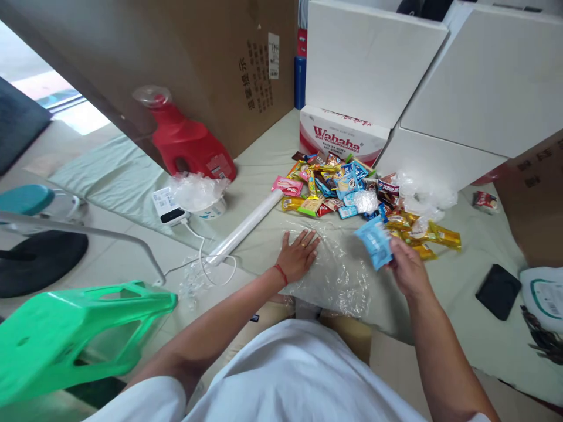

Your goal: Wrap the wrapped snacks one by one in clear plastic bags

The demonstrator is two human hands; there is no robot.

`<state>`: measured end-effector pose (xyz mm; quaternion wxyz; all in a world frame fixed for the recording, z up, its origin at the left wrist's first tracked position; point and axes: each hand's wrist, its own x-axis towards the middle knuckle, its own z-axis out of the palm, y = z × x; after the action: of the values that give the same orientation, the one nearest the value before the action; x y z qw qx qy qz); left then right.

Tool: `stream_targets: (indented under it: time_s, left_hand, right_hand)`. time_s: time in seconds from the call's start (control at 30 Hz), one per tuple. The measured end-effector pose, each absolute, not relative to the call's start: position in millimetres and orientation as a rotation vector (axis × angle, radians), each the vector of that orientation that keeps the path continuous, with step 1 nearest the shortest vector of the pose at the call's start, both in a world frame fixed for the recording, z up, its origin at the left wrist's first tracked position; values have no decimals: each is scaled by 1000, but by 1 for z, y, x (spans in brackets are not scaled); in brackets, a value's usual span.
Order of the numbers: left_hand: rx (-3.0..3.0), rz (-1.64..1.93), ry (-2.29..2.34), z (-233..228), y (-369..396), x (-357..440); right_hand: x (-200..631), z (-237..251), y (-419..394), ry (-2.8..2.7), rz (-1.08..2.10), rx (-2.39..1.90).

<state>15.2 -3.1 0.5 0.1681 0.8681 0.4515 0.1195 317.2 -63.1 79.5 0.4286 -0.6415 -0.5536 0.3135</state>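
Observation:
My left hand (299,255) lies flat with its fingers spread on a sheet of clear plastic film (336,275), which covers the cloth (250,234) in front of me. Raised over the right side, my right hand (408,265) pinches a light blue snack packet (375,241) by its edge. Beyond both hands is a heap of wrapped snacks (328,179) in many colours. A roll of clear film (246,225) points from the left toward that heap. Several yellow packets (433,234) lie behind my right hand.
A red jug (189,140), a bag-covered tub (204,202) and a white device (169,208) with a cable stand left. A green plastic stool (83,334) is nearer. Behind the snacks sits a Wahaha box (341,138). Crumpled clear plastic (424,196) and a black wallet-like item (498,292) lie right.

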Motion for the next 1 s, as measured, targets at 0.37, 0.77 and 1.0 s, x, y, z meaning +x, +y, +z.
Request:
stream_targets:
  time_s: [0.37,0.77,1.0]
  left_hand:
    - [2474,383,1306,2,-1,-28]
    - [2451,564,1347,17,-2,-46]
    - [2426,412,1535,-1,-12,-54]
  right_hand:
    - [251,58,-16,-2248,480,-2011]
    - [292,71,79,-2154,36,-1770]
    - [305,92,12,-1352,802,-1660]
